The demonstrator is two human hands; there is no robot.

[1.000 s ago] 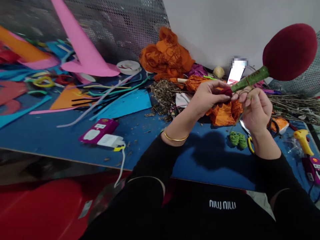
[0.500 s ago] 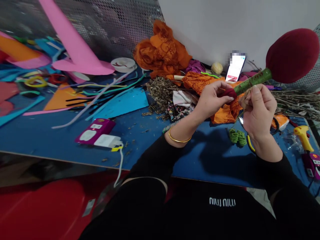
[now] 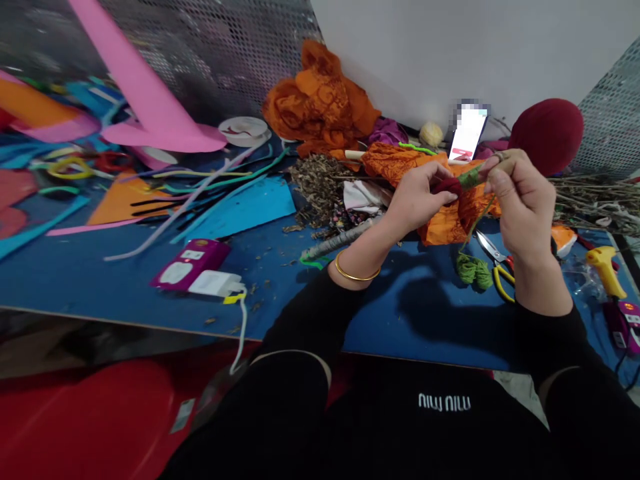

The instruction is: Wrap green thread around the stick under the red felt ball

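Note:
A dark red, cloth-covered piece with a rounded head (image 3: 547,137) is raised above the table. Its handle has a band of green yarn (image 3: 469,177) wound around it. My left hand (image 3: 415,193) is closed around the handle's red end. At the other side of the band, my right hand (image 3: 525,200) pinches green yarn across the handle, hiding part of it. A strand runs down to a small green yarn skein (image 3: 474,272) on the table. Scissors (image 3: 493,248) with red and yellow handles lie beside the skein, partly behind my right wrist.
Orange cloth (image 3: 325,100) is heaped at the back, near a lit phone (image 3: 467,133). Dried plants (image 3: 320,190) lie left of my hands. A yellow glue gun (image 3: 606,270) rests far right; a purple power box (image 3: 193,263) and pink cone hat (image 3: 145,87) are left.
My right hand has moved up and over the handle with the yarn. The red head has swung lower and leftward. More of the scissors now shows.

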